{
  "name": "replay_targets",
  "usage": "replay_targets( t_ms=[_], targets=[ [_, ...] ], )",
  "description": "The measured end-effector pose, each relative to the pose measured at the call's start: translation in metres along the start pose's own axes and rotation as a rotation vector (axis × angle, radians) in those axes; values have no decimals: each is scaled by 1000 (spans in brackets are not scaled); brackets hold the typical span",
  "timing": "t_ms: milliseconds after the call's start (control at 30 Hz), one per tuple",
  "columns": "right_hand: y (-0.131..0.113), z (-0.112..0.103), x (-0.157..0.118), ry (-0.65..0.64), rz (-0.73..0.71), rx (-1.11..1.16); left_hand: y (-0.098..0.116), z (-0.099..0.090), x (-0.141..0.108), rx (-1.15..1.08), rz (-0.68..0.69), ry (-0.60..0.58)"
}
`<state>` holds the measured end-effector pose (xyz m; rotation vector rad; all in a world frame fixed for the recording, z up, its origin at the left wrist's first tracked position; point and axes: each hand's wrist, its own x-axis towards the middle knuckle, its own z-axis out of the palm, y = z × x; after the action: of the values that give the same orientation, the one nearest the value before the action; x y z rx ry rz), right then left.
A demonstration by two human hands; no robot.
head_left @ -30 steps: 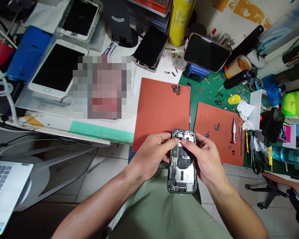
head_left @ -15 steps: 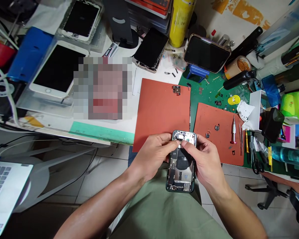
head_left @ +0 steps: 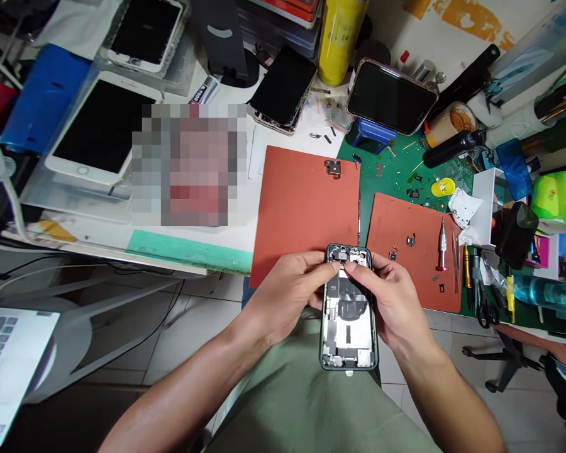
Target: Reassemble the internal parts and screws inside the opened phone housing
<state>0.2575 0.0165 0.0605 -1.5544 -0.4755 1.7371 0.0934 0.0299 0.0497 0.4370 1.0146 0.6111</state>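
An opened smartphone (head_left: 349,321) with its inner parts bare is held above my lap, just off the bench edge. My left hand (head_left: 295,289) grips its left side, fingers behind and thumb on the upper inside. On the other side my right hand (head_left: 389,286) is wrapped round the edge in the same way. Both thumb tips press close together near the top of the phone, below the camera area. Whatever small part lies under the thumbs is hidden. A large orange-red mat (head_left: 306,207) lies just beyond the phone, with a small metal-cased part (head_left: 332,168) on it.
At right, a smaller orange-red mat (head_left: 415,277) carries small parts and a screwdriver (head_left: 443,245). Scissors (head_left: 487,311) lie beside it. A phone on a blue stand (head_left: 391,97) is at the back. White phones (head_left: 108,126) lie left. Someone's arm (head_left: 547,346) shows at right.
The phone has tilted in my hands, so its lower end now sits slightly lower and to the right, with brighter reflections inside. Both thumbs stay near its top. The view has shifted slightly.
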Motion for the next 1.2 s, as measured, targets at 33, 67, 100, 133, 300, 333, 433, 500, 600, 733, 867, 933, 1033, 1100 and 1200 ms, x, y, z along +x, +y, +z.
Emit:
replay_targets(
  t_ms=[33,67,100,133,300,333,433,500,600,733,867,933,1033,1100,1200],
  targets=[
    [-3,0,1,-18,23,21,2,0,0,-16,-8,-14],
    [-5,0,1,-34,42,41,4,0,0,-31,-16,-27],
    [-7,0,1,-45,58,56,6,0,1,-44,-23,-38],
    [-8,0,2,-51,70,68,8,0,1,-55,-30,-47],
    [-10,1,3,-40,113,88,10,0,3,-69,-46,-46],
    [-10,1,3,-35,114,88,9,0,3,-66,-43,-44],
    [-11,2,2,-20,106,80,8,1,4,-51,-25,-30],
    [-11,3,2,-11,102,75,7,2,4,-36,-10,-21],
    [-10,4,2,-9,93,74,6,3,4,-9,14,-18],
    [-7,3,2,3,74,53,5,4,4,8,38,-16],
    [-4,1,2,11,62,43,5,4,3,20,32,-2],
    [-4,0,2,9,60,43,5,5,3,29,34,9],
    [-3,0,2,7,49,43,5,6,2,41,37,14],
    [-3,0,2,11,46,39,4,7,2,41,30,12],
    [-3,0,1,16,43,33,4,8,3,44,27,20]
  ],
)
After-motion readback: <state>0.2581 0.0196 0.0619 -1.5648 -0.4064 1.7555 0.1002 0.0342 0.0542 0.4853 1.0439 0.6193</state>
